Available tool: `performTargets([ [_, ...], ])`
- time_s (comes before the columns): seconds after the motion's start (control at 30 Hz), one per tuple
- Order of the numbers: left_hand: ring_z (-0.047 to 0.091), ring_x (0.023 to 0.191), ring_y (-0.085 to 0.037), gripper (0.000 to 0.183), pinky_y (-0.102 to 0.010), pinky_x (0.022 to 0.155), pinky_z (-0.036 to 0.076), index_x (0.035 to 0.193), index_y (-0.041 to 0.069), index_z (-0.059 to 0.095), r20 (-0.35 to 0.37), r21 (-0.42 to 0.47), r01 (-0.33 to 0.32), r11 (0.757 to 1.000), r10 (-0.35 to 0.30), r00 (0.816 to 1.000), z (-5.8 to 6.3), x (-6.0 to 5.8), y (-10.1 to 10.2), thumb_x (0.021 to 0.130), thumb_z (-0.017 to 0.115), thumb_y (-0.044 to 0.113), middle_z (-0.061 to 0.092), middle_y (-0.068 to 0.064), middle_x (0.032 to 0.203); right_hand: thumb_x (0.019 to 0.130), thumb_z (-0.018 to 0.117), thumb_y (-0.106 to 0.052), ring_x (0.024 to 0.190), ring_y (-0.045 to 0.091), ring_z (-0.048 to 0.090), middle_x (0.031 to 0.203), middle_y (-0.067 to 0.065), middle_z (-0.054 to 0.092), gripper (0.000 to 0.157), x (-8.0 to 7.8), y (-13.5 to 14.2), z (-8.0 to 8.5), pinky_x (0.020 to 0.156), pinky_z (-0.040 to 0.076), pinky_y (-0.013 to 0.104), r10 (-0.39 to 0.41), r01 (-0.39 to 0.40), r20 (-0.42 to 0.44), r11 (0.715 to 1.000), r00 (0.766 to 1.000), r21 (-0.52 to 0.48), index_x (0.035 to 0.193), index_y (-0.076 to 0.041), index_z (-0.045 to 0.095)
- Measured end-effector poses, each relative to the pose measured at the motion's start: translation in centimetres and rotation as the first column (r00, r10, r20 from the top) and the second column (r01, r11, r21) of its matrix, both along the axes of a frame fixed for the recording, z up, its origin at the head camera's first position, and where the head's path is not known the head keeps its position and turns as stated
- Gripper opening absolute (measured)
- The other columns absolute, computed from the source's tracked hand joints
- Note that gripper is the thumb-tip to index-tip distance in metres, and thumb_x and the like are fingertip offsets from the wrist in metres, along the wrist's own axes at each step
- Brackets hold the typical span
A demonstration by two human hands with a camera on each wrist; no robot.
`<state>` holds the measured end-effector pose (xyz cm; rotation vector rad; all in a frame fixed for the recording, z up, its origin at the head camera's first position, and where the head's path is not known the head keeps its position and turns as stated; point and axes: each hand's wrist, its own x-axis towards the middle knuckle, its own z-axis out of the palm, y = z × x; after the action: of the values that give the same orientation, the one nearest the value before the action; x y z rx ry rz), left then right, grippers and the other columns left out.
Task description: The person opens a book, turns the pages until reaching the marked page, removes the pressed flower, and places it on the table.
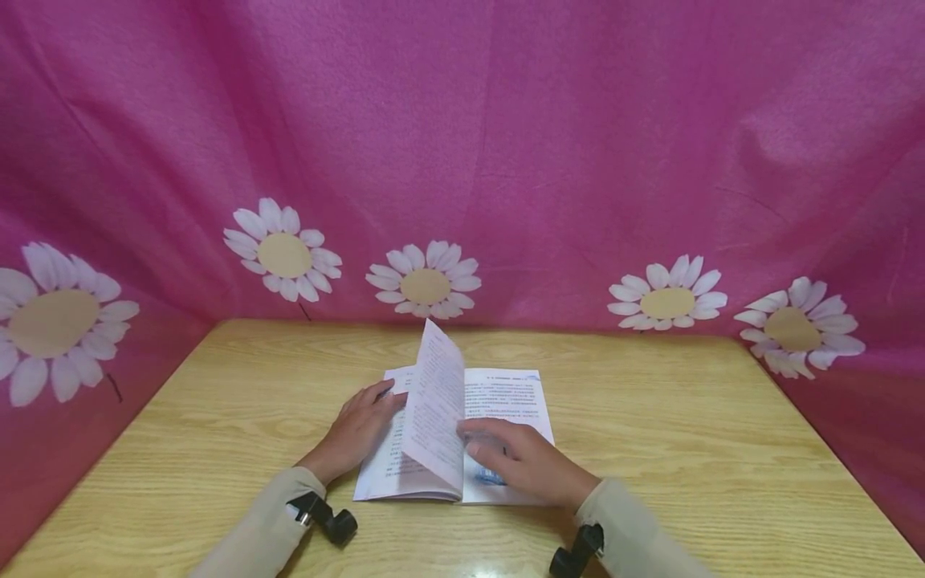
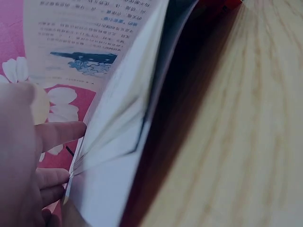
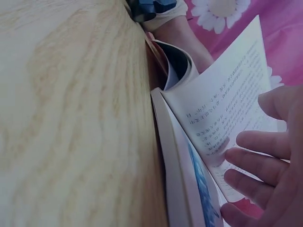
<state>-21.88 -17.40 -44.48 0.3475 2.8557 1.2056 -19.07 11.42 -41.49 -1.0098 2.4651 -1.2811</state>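
Note:
An open book (image 1: pixel 507 393) with printed text lies on the table, and one of its pages (image 1: pixel 437 401) stands raised near the middle, leaning left. My left hand (image 1: pixel 356 429) rests at the book's left side; in the left wrist view its outstretched fingers (image 2: pixel 61 134) touch the outer edge of the pages. Over the right half is my right hand (image 1: pixel 533 461), fingers spread and relaxed beside the raised page. The right wrist view shows these fingers (image 3: pixel 258 163) facing the printed page (image 3: pixel 222 94); whether they touch it I cannot tell. A blue picture (image 1: pixel 487 475) is partly covered by the right hand.
The book lies on a light wooden table (image 1: pixel 217 417). Behind and at both sides hangs a pink cloth (image 1: pixel 542 160) printed with large white daisies. Each sleeved wrist carries a black camera mount, one on the left (image 1: pixel 328 520), one on the right (image 1: pixel 578 552).

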Motion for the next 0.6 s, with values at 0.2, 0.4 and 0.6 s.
performTargets([
  [0.2, 0.018, 0.144, -0.027, 0.065, -0.051, 0.115, 0.007, 0.15, 0.008, 0.032, 0.053, 0.141, -0.017, 0.99, 0.01, 0.999, 0.25, 0.12, 0.01, 0.104, 0.011, 0.049, 0.041, -0.012, 0.149, 0.1, 0.051, -0.034, 0.131, 0.015, 0.045, 0.14, -0.003, 0.053, 0.041, 0.35, -0.3, -0.2, 0.109, 0.036, 0.039, 0.02, -0.02, -0.062, 1.0, 0.998, 0.009, 0.136, -0.015, 0.055],
  [0.4, 0.019, 0.144, -0.03, 0.07, -0.054, 0.115, 0.01, 0.151, 0.014, 0.031, 0.129, 0.223, -0.07, 0.972, 0.042, 0.991, 0.31, 0.25, 0.08, 0.101, 0.012, 0.059, 0.035, -0.011, 0.151, 0.1, 0.05, -0.037, 0.136, 0.015, 0.04, 0.146, -0.003, 0.047, 0.045, 0.67, -0.49, -0.14, 0.112, 0.032, 0.041, 0.032, -0.025, -0.084, 0.996, 0.996, 0.084, 0.14, -0.015, 0.052],
  [0.6, 0.016, 0.145, -0.034, 0.075, -0.054, 0.116, 0.009, 0.153, 0.011, 0.026, 0.177, 0.219, -0.114, 0.969, 0.075, 0.981, 0.64, 0.3, 0.18, 0.099, 0.011, 0.061, 0.026, -0.013, 0.155, 0.102, 0.043, -0.042, 0.139, 0.017, 0.033, 0.15, -0.004, 0.041, 0.05, 1.0, -0.9, -0.13, 0.113, 0.027, 0.047, 0.052, -0.032, -0.122, 0.986, 0.991, 0.166, 0.142, -0.013, 0.049],
])
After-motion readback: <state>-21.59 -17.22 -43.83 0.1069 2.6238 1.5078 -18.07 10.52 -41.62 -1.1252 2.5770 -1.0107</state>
